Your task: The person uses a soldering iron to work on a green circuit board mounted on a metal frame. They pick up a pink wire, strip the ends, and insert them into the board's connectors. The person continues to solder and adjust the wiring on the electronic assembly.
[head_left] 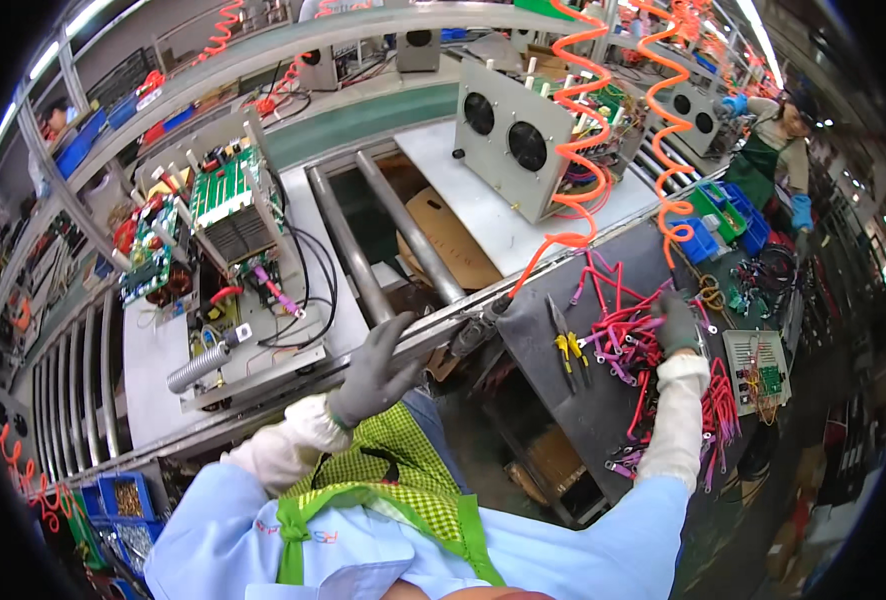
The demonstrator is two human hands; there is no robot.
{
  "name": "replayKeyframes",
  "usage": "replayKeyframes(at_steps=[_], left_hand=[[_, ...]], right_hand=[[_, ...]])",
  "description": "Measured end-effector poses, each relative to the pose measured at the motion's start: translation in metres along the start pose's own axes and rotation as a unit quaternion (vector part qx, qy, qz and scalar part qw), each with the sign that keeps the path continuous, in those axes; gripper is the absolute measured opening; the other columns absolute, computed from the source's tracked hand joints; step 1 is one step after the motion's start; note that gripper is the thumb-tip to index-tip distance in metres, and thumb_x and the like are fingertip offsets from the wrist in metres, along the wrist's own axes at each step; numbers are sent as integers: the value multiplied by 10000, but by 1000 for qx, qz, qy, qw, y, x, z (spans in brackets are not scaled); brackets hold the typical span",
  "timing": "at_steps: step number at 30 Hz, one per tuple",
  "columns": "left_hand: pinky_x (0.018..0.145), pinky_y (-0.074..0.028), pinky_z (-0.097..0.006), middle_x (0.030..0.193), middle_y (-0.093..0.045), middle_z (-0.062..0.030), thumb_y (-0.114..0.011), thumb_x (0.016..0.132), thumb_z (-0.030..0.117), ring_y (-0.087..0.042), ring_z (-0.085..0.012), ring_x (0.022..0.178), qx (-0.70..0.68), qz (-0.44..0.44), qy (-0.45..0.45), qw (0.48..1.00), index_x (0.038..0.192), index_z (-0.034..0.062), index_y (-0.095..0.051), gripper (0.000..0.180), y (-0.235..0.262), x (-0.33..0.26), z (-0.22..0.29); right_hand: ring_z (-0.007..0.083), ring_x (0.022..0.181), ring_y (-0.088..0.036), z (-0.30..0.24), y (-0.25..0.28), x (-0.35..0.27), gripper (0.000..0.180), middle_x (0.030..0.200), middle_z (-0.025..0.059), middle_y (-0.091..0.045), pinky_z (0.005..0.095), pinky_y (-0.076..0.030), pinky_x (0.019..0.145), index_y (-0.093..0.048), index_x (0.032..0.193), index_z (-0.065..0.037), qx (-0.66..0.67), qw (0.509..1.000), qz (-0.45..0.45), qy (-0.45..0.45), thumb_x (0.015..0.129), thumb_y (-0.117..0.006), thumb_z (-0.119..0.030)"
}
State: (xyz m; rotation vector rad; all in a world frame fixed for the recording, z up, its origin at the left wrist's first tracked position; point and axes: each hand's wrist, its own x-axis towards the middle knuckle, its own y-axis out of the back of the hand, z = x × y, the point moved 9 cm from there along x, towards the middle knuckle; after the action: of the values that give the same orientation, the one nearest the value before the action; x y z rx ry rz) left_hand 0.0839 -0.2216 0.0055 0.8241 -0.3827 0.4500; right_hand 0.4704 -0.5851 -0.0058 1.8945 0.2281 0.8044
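My left hand (375, 375), in a grey glove, is held over the near rail with its fingers apart and nothing in it. My right hand (676, 325), also gloved, is at the far side of a heap of red cables (635, 335) with purple sleeves and ring terminals. Its fingers curl down among the cables, and their tips are partly hidden. The heap lies on a dark mat (533, 335) to my right. Beside it are yellow-handled pliers (568, 350). At left front, an open chassis (308, 365) carries green circuit boards (225, 190) and black cables.
A grey unit with two fans (503, 140) stands on a white board beyond the steel rollers (403, 225). Orange coiled air hoses (585, 130) hang down to a power screwdriver (478, 330). Blue bins (128, 495) of screws sit at lower left. A co-worker (778, 150) stands at far right.
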Motion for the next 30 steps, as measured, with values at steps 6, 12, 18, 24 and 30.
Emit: replayKeyframes(at_steps=[6, 12, 18, 24, 30], left_hand=[[873, -457, -391, 1175, -521, -211, -578, 839, 146, -548, -358, 1050, -17, -95, -132, 987, 1305, 21, -427, 505, -59, 37, 31], [795, -489, -378, 1107, -563, -194, -573, 836, 209, -600, -321, 912, -114, -175, -67, 976, 1275, 47, -477, 478, -109, 36, 40], [872, -468, -393, 1108, -569, -171, -575, 822, 190, -576, -337, 1006, -147, -158, -50, 975, 1266, 44, -481, 477, -79, 22, 32], [887, -449, -323, 1155, -566, -122, -541, 907, 184, -553, -205, 1043, -303, -102, -7, 947, 1302, -12, -429, 455, 4, 17, 39], [892, -433, -290, 1153, -547, -98, -457, 968, 278, -535, -159, 1019, -365, 1, 88, 927, 1323, -34, -382, 479, 108, -29, 25]], right_hand=[[189, 609, -505, 83, 45, -48, 324, 691, 31, -496, 295, -481, 603, -450, 698, -126, 734, 545, 364, -179, 893, -574, -354], [194, 750, -478, 8, 112, -45, 363, 766, 22, -434, 348, -404, 664, -350, 719, -134, 760, 599, 252, -9, 959, -435, -391], [234, 692, -464, -148, 159, -77, 366, 749, 61, -370, 371, -445, 646, -311, 701, -90, 620, 713, 312, 100, 970, -336, -337], [285, 699, -559, -337, 119, -90, 298, 763, 93, -489, 395, -463, 637, -435, 678, -60, 360, 815, 273, 364, 873, -503, -276], [267, 837, -509, -519, 69, -94, 164, 879, 36, -521, 380, -449, 680, -606, 721, -164, 197, 804, 152, 541, 589, -698, -197]])
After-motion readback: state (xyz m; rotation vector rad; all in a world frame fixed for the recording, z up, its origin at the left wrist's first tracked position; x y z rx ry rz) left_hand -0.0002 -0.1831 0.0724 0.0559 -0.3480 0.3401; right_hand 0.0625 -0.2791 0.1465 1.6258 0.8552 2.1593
